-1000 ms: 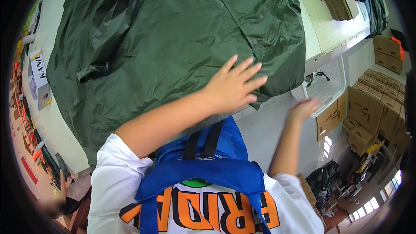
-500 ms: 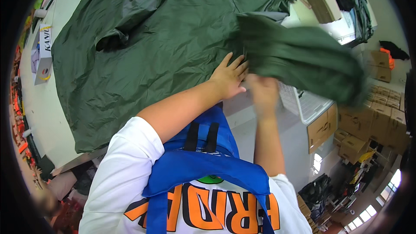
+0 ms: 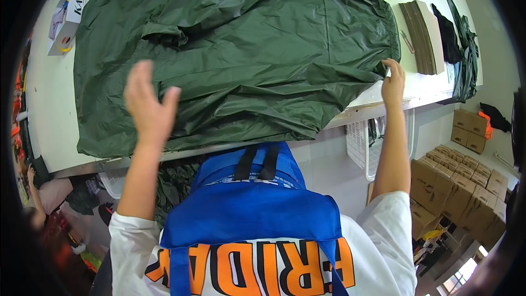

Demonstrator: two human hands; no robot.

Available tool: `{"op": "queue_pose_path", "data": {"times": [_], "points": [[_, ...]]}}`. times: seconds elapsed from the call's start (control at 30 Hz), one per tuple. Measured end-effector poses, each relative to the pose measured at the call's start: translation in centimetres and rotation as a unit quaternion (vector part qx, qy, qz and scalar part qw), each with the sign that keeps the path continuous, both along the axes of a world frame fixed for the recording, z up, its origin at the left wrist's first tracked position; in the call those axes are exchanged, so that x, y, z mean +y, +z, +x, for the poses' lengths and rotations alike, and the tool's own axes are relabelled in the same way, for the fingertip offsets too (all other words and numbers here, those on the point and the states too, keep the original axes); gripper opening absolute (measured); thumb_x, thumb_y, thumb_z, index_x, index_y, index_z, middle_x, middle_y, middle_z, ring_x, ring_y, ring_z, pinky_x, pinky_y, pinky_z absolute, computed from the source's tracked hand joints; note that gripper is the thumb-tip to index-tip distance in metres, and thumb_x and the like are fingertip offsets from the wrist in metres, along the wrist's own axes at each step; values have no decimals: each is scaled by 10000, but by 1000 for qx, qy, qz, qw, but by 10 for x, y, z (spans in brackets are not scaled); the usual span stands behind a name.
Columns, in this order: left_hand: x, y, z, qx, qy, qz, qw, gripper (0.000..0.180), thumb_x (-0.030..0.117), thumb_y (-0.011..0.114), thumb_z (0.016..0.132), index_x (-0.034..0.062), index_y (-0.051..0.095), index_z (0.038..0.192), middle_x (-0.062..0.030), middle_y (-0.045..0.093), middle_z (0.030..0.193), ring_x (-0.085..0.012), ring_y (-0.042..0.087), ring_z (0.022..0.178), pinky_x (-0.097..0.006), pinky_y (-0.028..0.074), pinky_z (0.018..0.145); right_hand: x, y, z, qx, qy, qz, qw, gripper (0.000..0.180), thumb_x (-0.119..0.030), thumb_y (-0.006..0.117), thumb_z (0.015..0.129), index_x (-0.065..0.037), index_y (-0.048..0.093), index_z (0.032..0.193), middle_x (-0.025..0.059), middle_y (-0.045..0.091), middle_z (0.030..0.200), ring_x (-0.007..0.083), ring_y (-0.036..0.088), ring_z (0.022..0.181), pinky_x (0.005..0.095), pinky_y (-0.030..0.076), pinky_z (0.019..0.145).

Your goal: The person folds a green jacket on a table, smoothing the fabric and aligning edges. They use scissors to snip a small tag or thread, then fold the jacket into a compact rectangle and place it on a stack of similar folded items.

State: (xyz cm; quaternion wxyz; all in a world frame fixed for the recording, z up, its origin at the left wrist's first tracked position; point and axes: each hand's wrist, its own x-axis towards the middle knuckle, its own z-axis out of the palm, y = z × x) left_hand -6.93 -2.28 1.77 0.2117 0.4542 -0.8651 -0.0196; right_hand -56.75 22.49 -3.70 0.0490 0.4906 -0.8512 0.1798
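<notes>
A dark green raincoat [image 3: 263,49] of thin, shiny fabric lies spread over the white table, its near part folded in long creases. One sleeve [image 3: 164,34] lies across it on the left, the cuff end showing. My left hand [image 3: 149,104] hovers over the near left part, fingers up and thumb apart, holding nothing. At the coat's right edge, my right hand [image 3: 393,82] pinches the fabric between thumb and fingers.
A white box [image 3: 68,19] stands at the table's far left. To the right are a stack of brown cardboard sheets [image 3: 419,38] and dark garments [image 3: 463,49]. Below the table edge hangs a white wire basket [image 3: 359,145]. Cartons [image 3: 452,186] pile up at lower right; another person's arm [image 3: 35,192] shows at lower left.
The raised flap of green fabric on the right has come down onto the table. My left hand has moved left and lifted off the coat; my right hand has moved right to its edge.
</notes>
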Motion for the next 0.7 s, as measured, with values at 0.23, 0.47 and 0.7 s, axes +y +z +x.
{"op": "queue_pose_path", "data": {"times": [0.23,0.47,0.7], "points": [[7,-51,90,196,302,462,810,447,294,675,871,0,567,1191,-43,617,942,-128,571,888,-256,446,784,-8,-20,-50,120,114,160,973,347,24,521,785,-142,620,1074,-4,523,1308,228,456,1244,392,376,985],[11,-36,73,239,285,399,838,183,260,605,927,84,582,882,61,485,772,-41,424,693,-228,364,611,-23,-20,-73,18,191,116,974,162,43,544,743,-51,580,870,103,600,1034,309,532,1096,411,425,915],[-27,-44,163,311,322,389,805,223,262,534,966,45,588,970,6,594,897,-84,529,818,-268,447,767,-41,-44,-92,60,1,173,983,151,-175,462,878,-90,588,887,120,638,890,312,566,885,469,437,754]]}}
